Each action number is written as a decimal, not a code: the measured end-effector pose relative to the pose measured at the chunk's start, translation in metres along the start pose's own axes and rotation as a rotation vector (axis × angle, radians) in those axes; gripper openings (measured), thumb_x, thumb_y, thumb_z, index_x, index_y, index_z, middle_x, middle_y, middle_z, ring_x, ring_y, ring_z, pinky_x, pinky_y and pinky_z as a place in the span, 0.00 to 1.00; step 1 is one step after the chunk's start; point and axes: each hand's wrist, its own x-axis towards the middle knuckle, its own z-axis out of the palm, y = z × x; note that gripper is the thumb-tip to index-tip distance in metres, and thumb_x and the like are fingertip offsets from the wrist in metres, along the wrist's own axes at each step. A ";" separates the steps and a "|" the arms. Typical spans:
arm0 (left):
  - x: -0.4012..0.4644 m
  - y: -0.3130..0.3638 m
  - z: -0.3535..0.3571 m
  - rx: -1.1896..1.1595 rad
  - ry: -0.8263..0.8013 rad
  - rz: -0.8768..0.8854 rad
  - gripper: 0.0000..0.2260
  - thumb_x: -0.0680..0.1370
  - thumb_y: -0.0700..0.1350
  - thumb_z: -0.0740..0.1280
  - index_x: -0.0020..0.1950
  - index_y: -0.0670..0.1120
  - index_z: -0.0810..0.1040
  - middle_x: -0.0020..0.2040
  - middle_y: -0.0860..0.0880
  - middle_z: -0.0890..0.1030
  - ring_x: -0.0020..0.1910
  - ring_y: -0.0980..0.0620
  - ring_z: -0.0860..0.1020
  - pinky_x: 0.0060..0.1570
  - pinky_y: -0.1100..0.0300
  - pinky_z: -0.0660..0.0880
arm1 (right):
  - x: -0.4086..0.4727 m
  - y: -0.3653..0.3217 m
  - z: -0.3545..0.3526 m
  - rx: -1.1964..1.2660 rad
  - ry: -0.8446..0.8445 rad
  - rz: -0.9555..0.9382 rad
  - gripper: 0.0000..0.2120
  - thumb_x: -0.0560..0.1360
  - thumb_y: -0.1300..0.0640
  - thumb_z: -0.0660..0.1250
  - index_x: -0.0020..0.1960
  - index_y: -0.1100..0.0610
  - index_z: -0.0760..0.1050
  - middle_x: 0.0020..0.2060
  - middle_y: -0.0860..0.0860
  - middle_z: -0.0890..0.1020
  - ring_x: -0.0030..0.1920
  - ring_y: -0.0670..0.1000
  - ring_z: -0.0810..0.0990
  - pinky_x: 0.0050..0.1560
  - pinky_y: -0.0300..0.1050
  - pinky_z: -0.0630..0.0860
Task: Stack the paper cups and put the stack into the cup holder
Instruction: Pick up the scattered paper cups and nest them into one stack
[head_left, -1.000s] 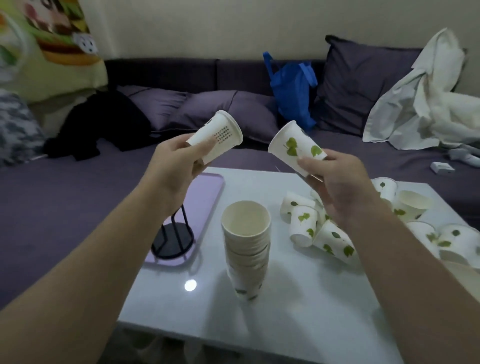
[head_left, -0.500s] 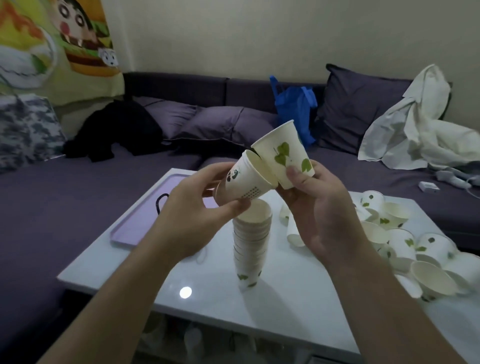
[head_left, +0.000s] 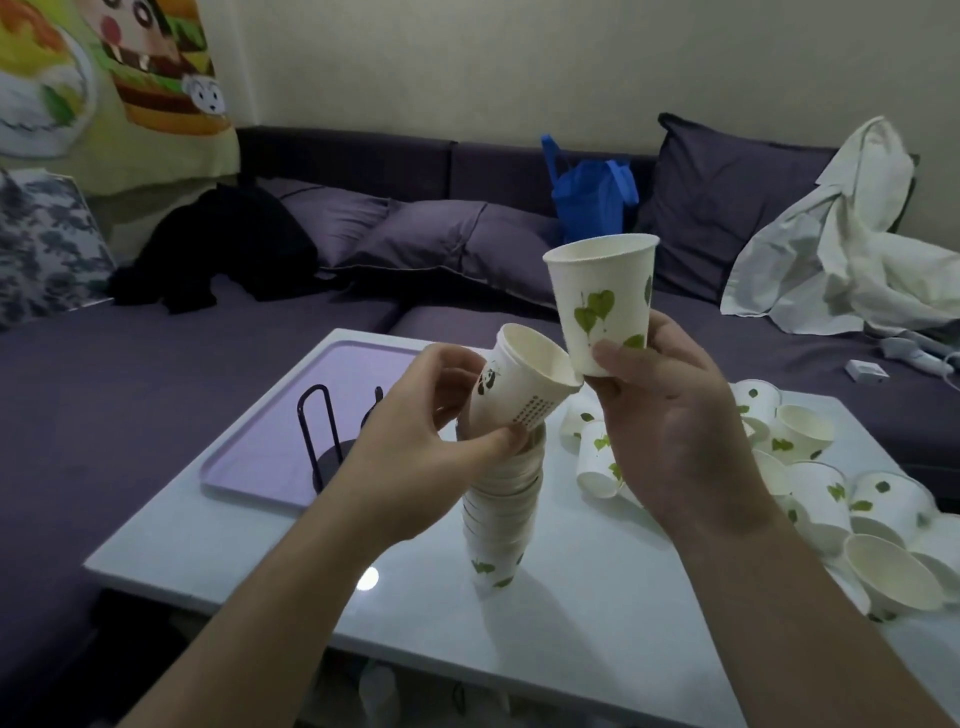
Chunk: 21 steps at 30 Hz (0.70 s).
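Beyond my hands ran a dark purple sofa (head_left: 156, 374) with purple cushions (head_left: 431, 244) along its back. A blue bag (head_left: 589, 195) stood against it above my right hand, and crumpled white cloth (head_left: 852, 260) lay farther right. Left of my left hand lay black clothing (head_left: 223, 249), under a cartoon blanket (head_left: 119, 88).

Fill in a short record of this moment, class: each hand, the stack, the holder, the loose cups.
left hand: grips panda cup, tilted, mouth toward the right
right hand: holds leaf cup upright by its base
stack: stands on white table, below the panda cup
cup holder: black wire, on purple tray, no cups in it
loose cups: scattered at the table's right
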 end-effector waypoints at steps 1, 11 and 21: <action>-0.001 -0.001 0.000 0.003 0.000 -0.003 0.22 0.72 0.45 0.82 0.62 0.56 0.78 0.57 0.58 0.85 0.62 0.58 0.83 0.67 0.52 0.78 | -0.001 0.001 0.001 0.001 -0.007 0.001 0.28 0.72 0.66 0.72 0.71 0.67 0.72 0.58 0.62 0.84 0.59 0.59 0.84 0.63 0.49 0.79; -0.004 0.001 0.002 0.147 0.033 0.052 0.24 0.70 0.63 0.76 0.64 0.72 0.73 0.59 0.66 0.80 0.64 0.63 0.77 0.68 0.53 0.76 | -0.007 0.007 0.016 -0.218 0.008 -0.019 0.27 0.68 0.61 0.76 0.66 0.61 0.78 0.57 0.58 0.87 0.63 0.62 0.84 0.66 0.54 0.81; 0.002 0.017 0.010 0.106 0.073 0.163 0.27 0.75 0.51 0.78 0.72 0.63 0.74 0.63 0.61 0.81 0.62 0.58 0.81 0.59 0.57 0.82 | -0.010 0.003 0.020 -0.332 -0.057 -0.087 0.26 0.70 0.59 0.75 0.68 0.59 0.76 0.57 0.55 0.87 0.61 0.55 0.85 0.58 0.48 0.83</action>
